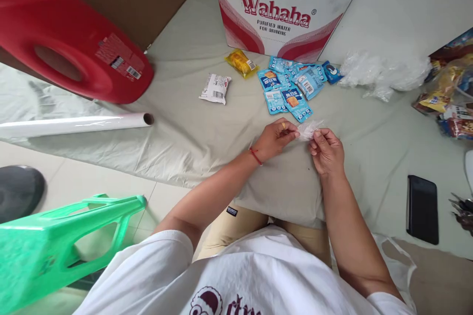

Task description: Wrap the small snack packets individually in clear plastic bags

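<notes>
Both my hands pinch a small crumpled clear plastic bag [306, 130] just above the cloth. My left hand [278, 137], with a ring and a red string bracelet, grips its left side. On the other side, the fingers of my right hand [328, 150] are closed on its edge. Right beyond the bag lies a pile of blue snack packets [293, 101], several of them overlapping. A yellow-wrapped snack [242, 63] and a white snack packet [215, 88] lie to the left of that pile.
A Wahaha water carton [281, 15] stands at the back. Crumpled clear plastic bags [384, 74] and assorted snacks [451, 93] are at right, above a black phone [423, 209]. At left are a red jug [74, 49], a white roll [77, 125] and a green stool [66, 236].
</notes>
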Demonstrator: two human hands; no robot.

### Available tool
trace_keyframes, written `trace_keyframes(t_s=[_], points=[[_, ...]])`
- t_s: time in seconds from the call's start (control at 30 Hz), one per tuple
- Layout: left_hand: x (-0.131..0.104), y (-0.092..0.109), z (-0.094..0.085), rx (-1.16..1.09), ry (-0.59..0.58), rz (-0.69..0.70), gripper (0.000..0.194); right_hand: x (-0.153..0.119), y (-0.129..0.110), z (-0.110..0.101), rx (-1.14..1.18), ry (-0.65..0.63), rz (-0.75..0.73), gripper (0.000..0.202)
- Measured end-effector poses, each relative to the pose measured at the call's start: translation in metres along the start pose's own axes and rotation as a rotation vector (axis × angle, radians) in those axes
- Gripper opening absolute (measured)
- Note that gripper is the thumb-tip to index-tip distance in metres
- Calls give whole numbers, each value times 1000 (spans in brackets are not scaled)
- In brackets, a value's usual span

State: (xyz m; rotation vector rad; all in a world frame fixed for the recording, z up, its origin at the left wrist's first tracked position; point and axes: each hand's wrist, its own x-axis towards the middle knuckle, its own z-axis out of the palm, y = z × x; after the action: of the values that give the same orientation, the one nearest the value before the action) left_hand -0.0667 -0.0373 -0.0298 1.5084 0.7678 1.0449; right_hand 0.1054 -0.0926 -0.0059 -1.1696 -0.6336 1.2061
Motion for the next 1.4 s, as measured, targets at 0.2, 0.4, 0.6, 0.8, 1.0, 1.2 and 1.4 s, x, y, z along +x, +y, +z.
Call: trace_keyframes(t_s=[0.2, 0.4, 0.6, 0.8, 1.0, 1.2, 1.4], points=[[14, 4, -9, -396, 55, -171, 49, 2, -11, -11, 171, -17, 71, 42], [19, 5, -15, -497, 119, -173, 44, 5, -17, -19, 299, 0, 97, 38], [21, 1, -17, -427, 166, -57, 41, 7, -21, -26, 350, 0, 141, 35], [19, 7, -20, -441, 157, -56, 39, 10, -16, -27, 187, 87, 61, 40], [19, 4, -22, -433, 88, -97, 17, 10, -5, -25, -452, 392, -551, 30], [18, -1, -20, -361, 71, -82, 8, 13, -29, -50, -734, 644, -656, 12], [18, 1, -20, -266, 45, -58, 11, 59, -59, -44, -1118, 201, -669, 36]])
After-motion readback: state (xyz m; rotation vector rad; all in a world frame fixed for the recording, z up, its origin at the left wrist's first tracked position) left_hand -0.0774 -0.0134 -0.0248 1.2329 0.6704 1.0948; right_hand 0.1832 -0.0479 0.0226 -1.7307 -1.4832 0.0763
